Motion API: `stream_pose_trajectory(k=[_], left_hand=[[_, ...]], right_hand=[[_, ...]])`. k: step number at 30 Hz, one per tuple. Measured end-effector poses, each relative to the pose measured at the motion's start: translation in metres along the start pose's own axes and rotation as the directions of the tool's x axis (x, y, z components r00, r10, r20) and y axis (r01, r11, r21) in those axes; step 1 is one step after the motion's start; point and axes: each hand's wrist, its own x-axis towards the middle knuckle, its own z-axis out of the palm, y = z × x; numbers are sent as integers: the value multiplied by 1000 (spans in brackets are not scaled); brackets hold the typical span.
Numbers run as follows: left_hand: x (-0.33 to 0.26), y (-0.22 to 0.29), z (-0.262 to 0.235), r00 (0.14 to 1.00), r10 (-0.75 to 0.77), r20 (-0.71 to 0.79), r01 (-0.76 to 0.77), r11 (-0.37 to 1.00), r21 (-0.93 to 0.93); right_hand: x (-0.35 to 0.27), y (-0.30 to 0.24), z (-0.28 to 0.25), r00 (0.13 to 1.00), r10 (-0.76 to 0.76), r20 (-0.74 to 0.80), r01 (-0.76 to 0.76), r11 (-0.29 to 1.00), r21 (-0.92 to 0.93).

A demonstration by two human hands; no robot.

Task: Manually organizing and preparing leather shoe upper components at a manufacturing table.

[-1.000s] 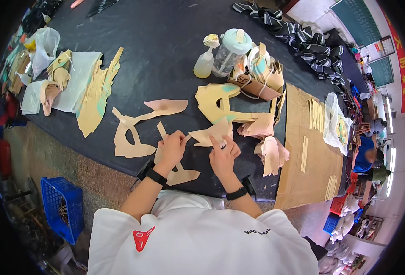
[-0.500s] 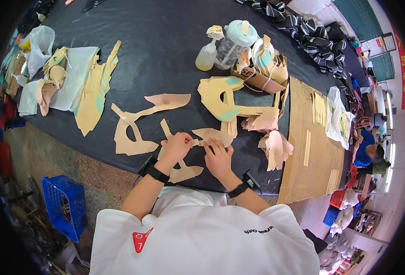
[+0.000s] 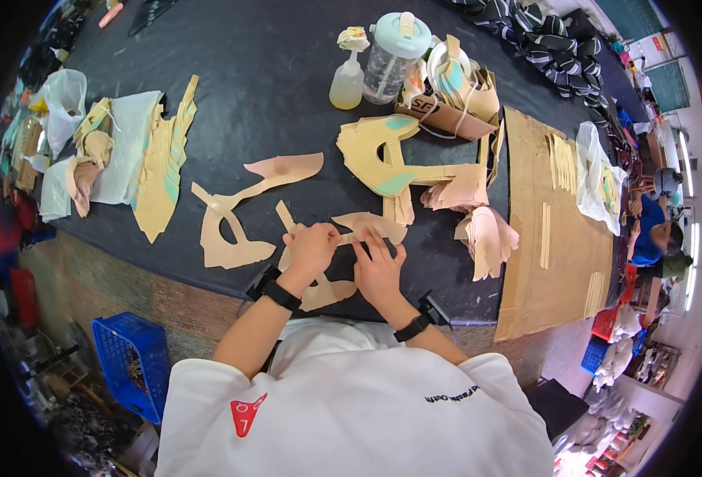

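Fingers [image 3: 333, 232] of your left hand [image 3: 310, 248] are bent inward, their tips drawn together on the narrow pale strip [image 3: 345, 238] between your hands. Your right hand [image 3: 379, 272] is nearly flat, fingers extended and slightly spread, pressing the lower edge of the leaf-shaped tan cut-out [image 3: 375, 225]; it clasps nothing. Directions are read from your hands, twelve o'clock pointing away from you. Partly under your left hand lies the branched tan cut-out [image 3: 329, 295], one arm emerging at eleven o'clock, its broad lobe at six; whether it joins the leaf-shaped piece cannot be told, since your hands cover the junction.

At ten o'clock, near your left hand, a tan cut-out with an oval hole [image 3: 236, 254] lies flat on the black tabletop [image 3: 248, 103]. At one o'clock sits a stack of yellow cut-outs [image 3: 367, 159] stained turquoise; at three, a fanned pink stack [image 3: 488, 238].

Farther out, a squeeze bottle [image 3: 346, 83] of yellowish liquid stands upright at twelve o'clock, just beside a clear jug [image 3: 384, 79] with a mint lid. A cardboard box [image 3: 446, 119] holding cut-outs is at one. A brown cardboard sheet [image 3: 526, 278] at three carries pale strips [image 3: 546, 234]. A jagged yellow stack [image 3: 160, 175] lies at ten. Off the table, a blue plastic basket [image 3: 132, 362] is at eight; a person in blue [image 3: 649, 230] appears at three.
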Motion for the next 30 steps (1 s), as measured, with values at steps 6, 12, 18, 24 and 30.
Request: stream_pose_trajectory(k=[6,12,18,24,30], left_hand=[[11,0,-4,994,-35,99,30,999,44],[18,7,-3,988,-82,127,66,990,128],[14,10,-2,990,-72,117,58,991,123],[8,7,0,999,6,34,-9,995,100],[-44,-16,-4,796,566,-213,-524,822,223]], right_hand=[[1,-1,0,1000,23,-18,-22,999,40],[1,-6,-1,999,48,-11,-47,996,80],[3,-16,1,1000,16,14,-16,1000,-11],[5,-10,5,990,-63,125,74,994,-85],[9,27,-30,969,-196,148,175,974,145]])
